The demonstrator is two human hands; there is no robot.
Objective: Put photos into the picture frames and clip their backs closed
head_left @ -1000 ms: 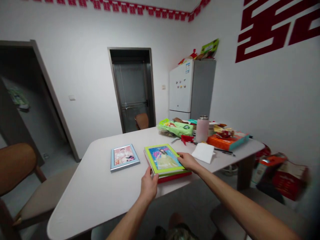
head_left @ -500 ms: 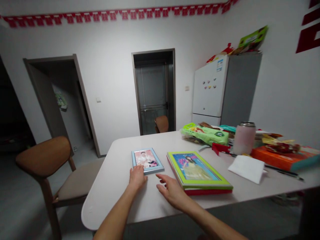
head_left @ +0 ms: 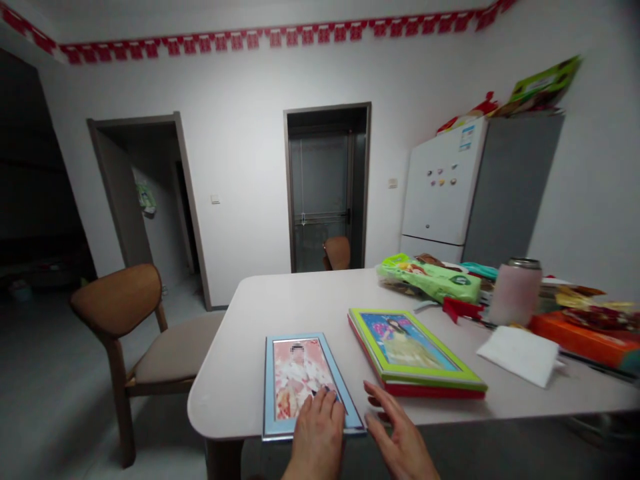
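Left hand (head_left: 319, 430) atop blue frame (head_left: 303, 370), can't tell grip (thumb hidden); right hand (head_left: 401, 437) fingers apart; blue frame ten o'clock, green frame (head_left: 415, 347) one o'clock.

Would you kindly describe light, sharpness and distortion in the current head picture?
Head view: the far wall is brightest in the middle, left edge dark; the orange box at right looks soft; wide-angle stretch tilts the fridge outward. Same head view: a pixelated patch hides part of the photo in the blue frame partly under the left hand.
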